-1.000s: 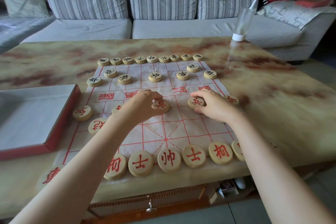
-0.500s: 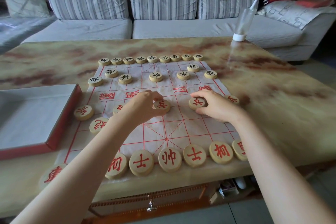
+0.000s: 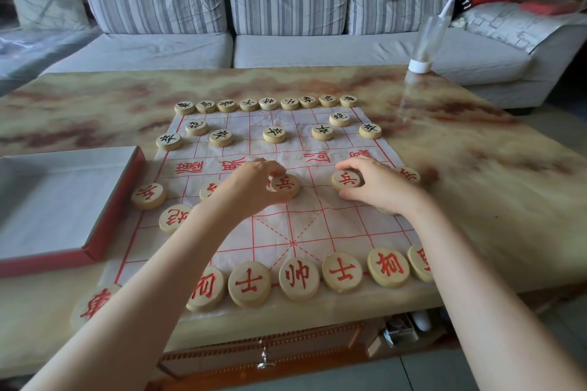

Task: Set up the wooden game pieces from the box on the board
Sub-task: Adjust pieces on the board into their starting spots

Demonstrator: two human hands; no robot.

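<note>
Two bare forearms, no sleeves in view — hands (image 3: 254,184) bare, no rings or watch visible

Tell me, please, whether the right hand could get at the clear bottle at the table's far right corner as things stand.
Probably yes: bare tabletop lies between the right hand and the clear bottle, though the bottle stands far off.

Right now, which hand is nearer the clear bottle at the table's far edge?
Right. The right hand lies below-left of the bottle; the left hand sits further left, mid-board.
</note>
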